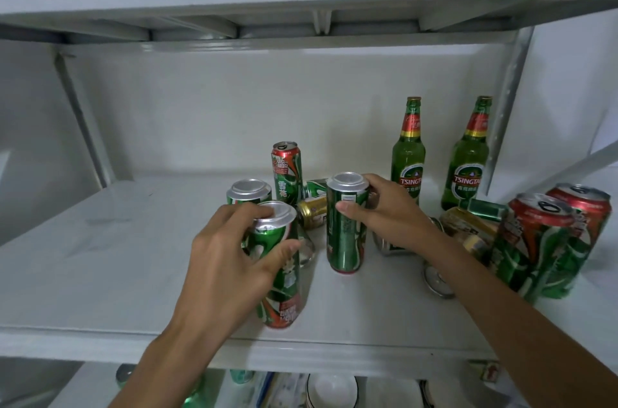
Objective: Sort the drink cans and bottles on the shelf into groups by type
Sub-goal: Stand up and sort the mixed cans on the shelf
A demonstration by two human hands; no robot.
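The left hand (pixel 230 260) curls its fingers (pixel 249 212) over the silver rim of a tall green aluminium can with a red band at its foot (pixel 279 277), thumb pressed against the can's front; the can stands inverted near the front edge of the white metal shelf (pixel 100 257). The right hand (pixel 388 210) grasps a second tall green aluminium can (pixel 344 223) near its top, thumb on the side facing the camera, fingers wrapped round the back. This can stands inverted, just right of the first. Both forearms reach up and forward from the bottom of the view, wrists slightly bent.

Behind the left hand's can stands a third green can with a silver domed end (pixel 249 192), and behind that an upright green and red can with an opened tab (pixel 287 170). A gold can (pixel 312 212) lies on its side between the held cans. At the right rear stand two smooth green glass bottles with red and gold neck labels (pixel 408 153) (pixel 468 157). Two upright red-topped green cans (pixel 535 240) (pixel 578 237) stand at the far right, touching each other.
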